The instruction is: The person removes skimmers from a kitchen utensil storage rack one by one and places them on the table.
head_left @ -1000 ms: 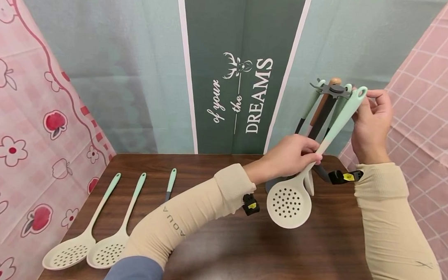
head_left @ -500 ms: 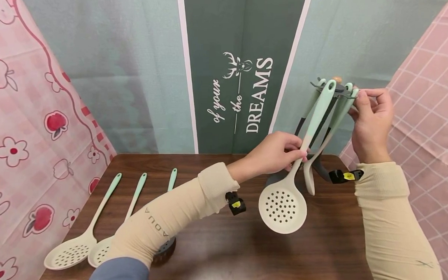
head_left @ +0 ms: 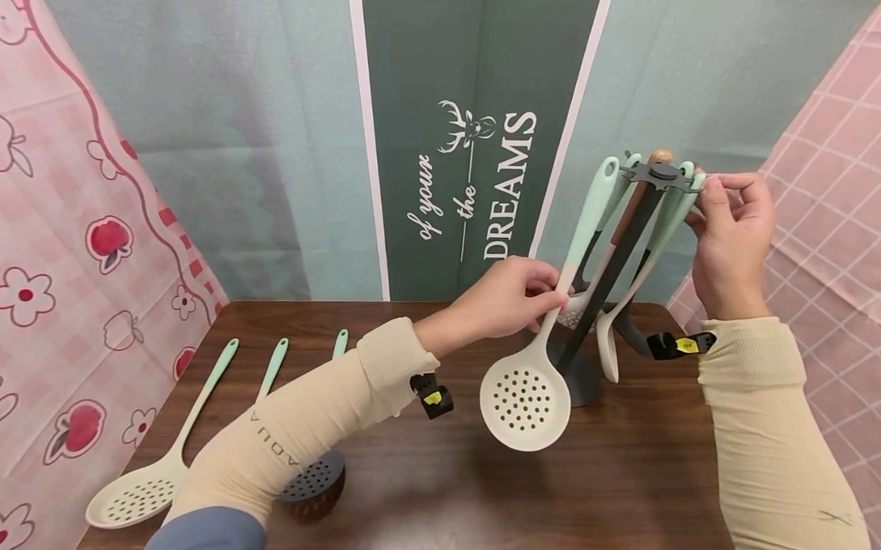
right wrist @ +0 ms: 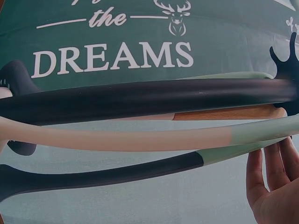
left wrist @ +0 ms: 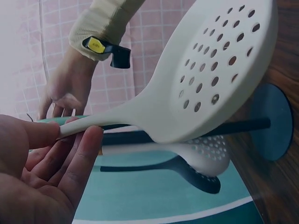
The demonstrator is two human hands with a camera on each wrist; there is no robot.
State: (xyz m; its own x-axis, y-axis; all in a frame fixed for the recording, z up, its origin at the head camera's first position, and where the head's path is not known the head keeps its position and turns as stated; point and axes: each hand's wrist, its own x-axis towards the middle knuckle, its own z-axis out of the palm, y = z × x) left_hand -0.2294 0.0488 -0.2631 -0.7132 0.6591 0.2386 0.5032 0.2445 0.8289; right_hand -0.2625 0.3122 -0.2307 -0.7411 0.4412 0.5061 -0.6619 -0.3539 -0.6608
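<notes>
My left hand [head_left: 508, 298] pinches a white skimmer [head_left: 527, 401] by its neck, below the mint-green handle; its round holed head hangs in front of a dark utensil rack [head_left: 607, 289]. The left wrist view shows that head [left wrist: 215, 65] close up, thumb and fingertips on the shaft. At the rack's top, my right hand [head_left: 736, 237] holds on by thumb and fingers, beside the mint handle end of a white utensil [head_left: 608, 350]. In the right wrist view its fingers [right wrist: 257, 175] touch a green-and-dark handle [right wrist: 238, 150]; the thumb is hidden there.
More utensils hang on the rack, one with a wooden handle [head_left: 627, 213]. On the brown table [head_left: 419, 468] at left lie a white skimmer [head_left: 137, 495], another mint handle [head_left: 273, 366] and a dark skimmer [head_left: 317, 477], partly behind my left sleeve.
The skimmer in my left hand has moved off the rack's right side, across its front, to the left. My right hand stays at the rack's top.
</notes>
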